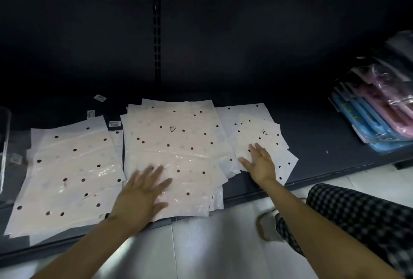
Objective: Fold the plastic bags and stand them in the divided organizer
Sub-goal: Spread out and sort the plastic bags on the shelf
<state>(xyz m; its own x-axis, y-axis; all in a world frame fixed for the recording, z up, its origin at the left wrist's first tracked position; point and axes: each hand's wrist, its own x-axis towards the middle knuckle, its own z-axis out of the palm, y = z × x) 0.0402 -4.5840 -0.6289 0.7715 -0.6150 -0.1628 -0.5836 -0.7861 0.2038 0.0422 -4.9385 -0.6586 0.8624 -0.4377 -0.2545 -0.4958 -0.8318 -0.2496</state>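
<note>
Nothing is folded yet; this looks like sorting and flattening. The left hand (143, 191) lies flat, fingers spread, on the middle stack of bags (172, 151); the right hand (259, 162), fingers also spread, presses a smaller stack (259, 131) just beyond it. Next, one bag must be lifted off and creased. The bags are white, glossy, dark-dotted, lying on a dark shelf (317, 135); no organizer is identifiable.

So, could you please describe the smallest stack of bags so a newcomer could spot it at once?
On the dark shelf lie three stacks of dotted white bags. The smallest stack is the rightmost, under the right hand. Its sheets are smaller than those of the middle stack.
</note>
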